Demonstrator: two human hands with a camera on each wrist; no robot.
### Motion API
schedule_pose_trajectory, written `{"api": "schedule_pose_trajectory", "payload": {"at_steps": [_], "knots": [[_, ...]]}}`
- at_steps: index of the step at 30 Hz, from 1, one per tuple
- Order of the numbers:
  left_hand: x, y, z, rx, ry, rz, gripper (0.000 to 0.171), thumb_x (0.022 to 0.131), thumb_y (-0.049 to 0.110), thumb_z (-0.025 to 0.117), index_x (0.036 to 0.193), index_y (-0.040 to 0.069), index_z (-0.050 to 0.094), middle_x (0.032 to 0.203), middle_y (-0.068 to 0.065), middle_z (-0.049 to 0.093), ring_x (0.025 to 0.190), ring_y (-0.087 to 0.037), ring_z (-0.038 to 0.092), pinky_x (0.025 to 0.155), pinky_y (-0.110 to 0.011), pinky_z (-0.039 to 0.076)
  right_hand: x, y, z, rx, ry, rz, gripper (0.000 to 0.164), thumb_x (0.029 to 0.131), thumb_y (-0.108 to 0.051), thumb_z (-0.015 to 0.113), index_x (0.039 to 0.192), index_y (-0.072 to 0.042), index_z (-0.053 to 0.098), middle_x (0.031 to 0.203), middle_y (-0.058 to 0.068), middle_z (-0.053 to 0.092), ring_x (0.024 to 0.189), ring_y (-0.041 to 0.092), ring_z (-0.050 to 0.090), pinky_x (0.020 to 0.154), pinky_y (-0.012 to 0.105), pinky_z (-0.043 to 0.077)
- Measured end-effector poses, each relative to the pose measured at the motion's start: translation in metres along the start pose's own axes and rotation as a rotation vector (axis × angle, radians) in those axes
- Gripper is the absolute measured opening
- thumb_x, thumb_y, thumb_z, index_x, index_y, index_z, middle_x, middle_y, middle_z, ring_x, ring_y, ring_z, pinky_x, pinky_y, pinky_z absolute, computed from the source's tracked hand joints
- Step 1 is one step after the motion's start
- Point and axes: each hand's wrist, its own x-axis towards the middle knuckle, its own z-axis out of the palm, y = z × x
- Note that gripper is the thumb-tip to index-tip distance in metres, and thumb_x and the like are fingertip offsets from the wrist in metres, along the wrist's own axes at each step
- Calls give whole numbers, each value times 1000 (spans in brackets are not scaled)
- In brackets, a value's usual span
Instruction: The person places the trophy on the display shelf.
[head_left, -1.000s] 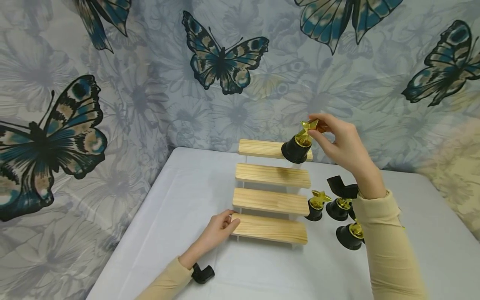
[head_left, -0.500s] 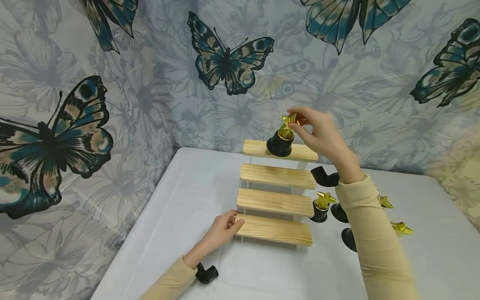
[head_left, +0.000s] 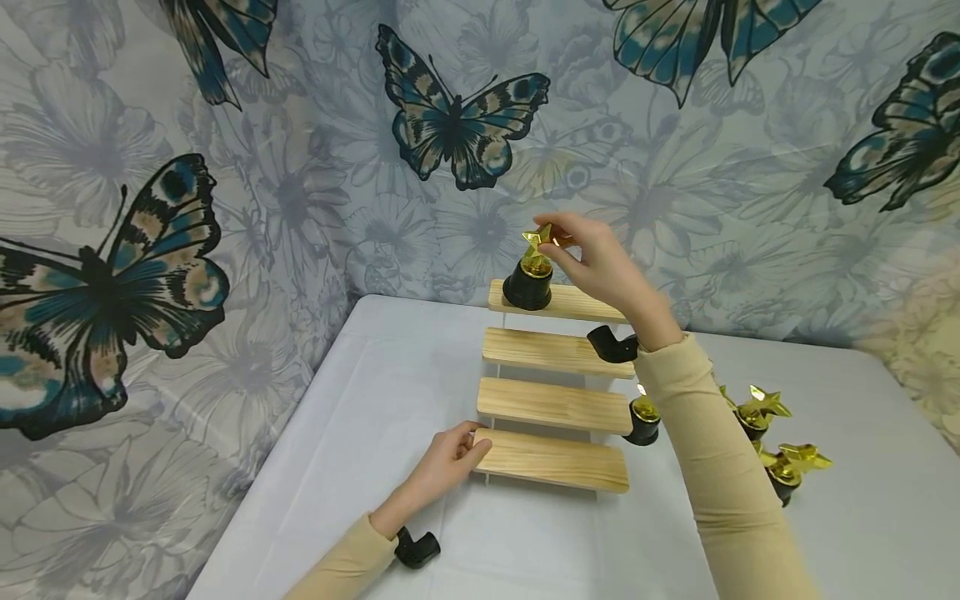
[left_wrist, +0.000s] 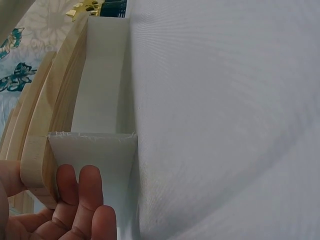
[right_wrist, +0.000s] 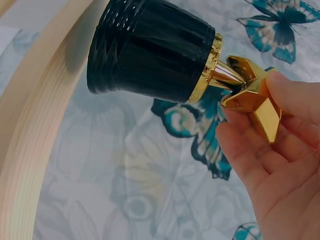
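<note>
My right hand (head_left: pixel 600 260) pinches the gold star of a small star trophy (head_left: pixel 528 287) with a black cup-shaped base. In the head view that base overlaps the left part of the top board (head_left: pixel 588 304) of a four-step wooden display stand. The right wrist view shows the trophy's black base (right_wrist: pixel 150 52) close to the board's edge, with thumb and fingers on the star (right_wrist: pixel 255 95). At the lowest board (head_left: pixel 555 461), my left hand (head_left: pixel 442 460) grips the left end. Its thumb and fingers sit on either side of the wood (left_wrist: pixel 42 165) in the left wrist view.
To the stand's right, several more star trophies (head_left: pixel 797 462) stand on the white-covered table (head_left: pixel 360 400), some partly hidden by the right sleeve (head_left: pixel 720 467). A butterfly-print cloth (head_left: pixel 480 225) hangs close behind the stand. Black camera pieces (head_left: pixel 417 550) are worn at both wrists.
My right hand has carried the trophy leftward along the top board, from its right end to its left part. The left hand keeps its grip on the lowest board.
</note>
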Motion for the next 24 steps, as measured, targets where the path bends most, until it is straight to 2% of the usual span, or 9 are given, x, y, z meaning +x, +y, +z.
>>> {"api": "schedule_pose_trajectory", "payload": {"at_steps": [16, 24], "knots": [[0, 1, 1, -7, -14, -10, 36, 97, 27, 51, 115, -4, 56, 58, 6, 40, 47, -1, 32, 46, -19, 31, 10, 5, 15, 22, -50, -9, 33, 90, -1, 59, 122, 4, 53, 101, 15, 61, 90, 27, 59, 83, 38, 47], [0, 0, 0, -17, -14, -17, 38, 97, 29, 51, 116, -3, 56, 59, 7, 41, 48, -2, 33, 47, -18, 31, 13, 12, 19, 37, -38, -12, 33, 90, 0, 58, 122, 6, 52, 99, 16, 61, 89, 27, 59, 82, 37, 48]]}}
